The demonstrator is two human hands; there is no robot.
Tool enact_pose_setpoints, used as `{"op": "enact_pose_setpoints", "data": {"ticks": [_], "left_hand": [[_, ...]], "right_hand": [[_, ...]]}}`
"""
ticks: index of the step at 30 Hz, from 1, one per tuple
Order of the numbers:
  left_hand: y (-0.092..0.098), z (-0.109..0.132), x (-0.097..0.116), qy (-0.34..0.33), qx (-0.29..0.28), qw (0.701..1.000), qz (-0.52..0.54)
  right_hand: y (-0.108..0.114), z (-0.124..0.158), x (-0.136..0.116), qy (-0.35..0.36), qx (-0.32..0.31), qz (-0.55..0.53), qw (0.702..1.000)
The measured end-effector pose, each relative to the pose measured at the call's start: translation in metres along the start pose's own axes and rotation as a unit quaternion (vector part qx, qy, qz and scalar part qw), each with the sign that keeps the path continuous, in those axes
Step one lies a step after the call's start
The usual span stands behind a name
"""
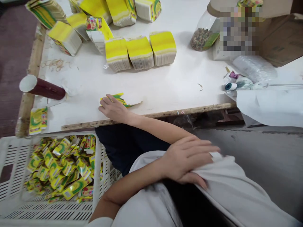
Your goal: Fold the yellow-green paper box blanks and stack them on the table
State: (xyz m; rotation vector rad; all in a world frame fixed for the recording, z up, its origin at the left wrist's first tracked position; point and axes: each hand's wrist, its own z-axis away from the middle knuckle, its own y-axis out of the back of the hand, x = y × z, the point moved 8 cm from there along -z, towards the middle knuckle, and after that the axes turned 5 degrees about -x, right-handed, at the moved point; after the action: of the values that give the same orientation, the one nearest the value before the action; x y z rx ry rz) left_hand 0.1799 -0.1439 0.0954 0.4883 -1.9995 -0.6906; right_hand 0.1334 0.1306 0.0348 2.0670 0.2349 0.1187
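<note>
Right hand (pixel 113 108) lies palm down on a flat yellow-green wrapper (pixel 123 100), fingers loosely spread, pressing on it rather than gripping. The wrapper is on the white worktop (pixel 165 85), close to the front wooden edge strip (pixel 189 110), and part of it pokes out past the fingertips.

The right forearm crosses over from the right. The left hand (pixel 187 160) is open and flat, resting on white cloth (pixel 227 183) at the lap, well apart from the wrapper and holding nothing.

Around it:
- Three banded stacks of the same wrappers (pixel 140 52) stand side by side mid-worktop, with more stacks behind them.
- A dark red tube (pixel 44 89) lies on its side at the left edge, loose rubber bands (pixel 55 64) beyond it.
- A white plastic crate (pixel 11 151) sits below the left front corner, holding a heap of folded yellow-green packets (pixel 59 167).
- A clear jar (pixel 203 34) and a cardboard box (pixel 281 37) are at far right.
</note>
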Motion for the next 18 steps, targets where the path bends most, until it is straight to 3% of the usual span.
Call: {"op": "enact_pose_setpoints", "data": {"ticks": [3,5,7,9,11,13,18], "left_hand": [[0.011,0.03,-0.036,0.073,0.036,0.992,-0.093],[0.032,0.057,-0.064,0.156,0.077,0.969,-0.178],[0.064,0.09,-0.093,0.271,0.135,0.917,-0.259],[0.095,0.122,-0.109,0.346,0.194,0.865,-0.308],[0.111,0.14,-0.116,0.367,0.21,0.85,-0.314],[0.115,0.146,-0.117,0.367,0.211,0.854,-0.302],[0.106,0.14,-0.108,0.362,0.247,0.855,-0.279]], "right_hand": [[-0.002,0.0,0.003,-0.016,0.003,-0.008,1.0],[-0.004,-0.001,0.005,-0.025,0.003,-0.014,1.0],[-0.008,-0.003,0.006,-0.03,-0.009,-0.022,0.999],[-0.016,-0.007,0.007,-0.037,-0.039,-0.026,0.998],[-0.022,-0.01,0.007,-0.041,-0.062,-0.025,0.997],[-0.022,-0.01,0.008,-0.045,-0.051,-0.023,0.997],[-0.006,-0.002,0.01,-0.052,0.081,-0.043,0.994]]}}
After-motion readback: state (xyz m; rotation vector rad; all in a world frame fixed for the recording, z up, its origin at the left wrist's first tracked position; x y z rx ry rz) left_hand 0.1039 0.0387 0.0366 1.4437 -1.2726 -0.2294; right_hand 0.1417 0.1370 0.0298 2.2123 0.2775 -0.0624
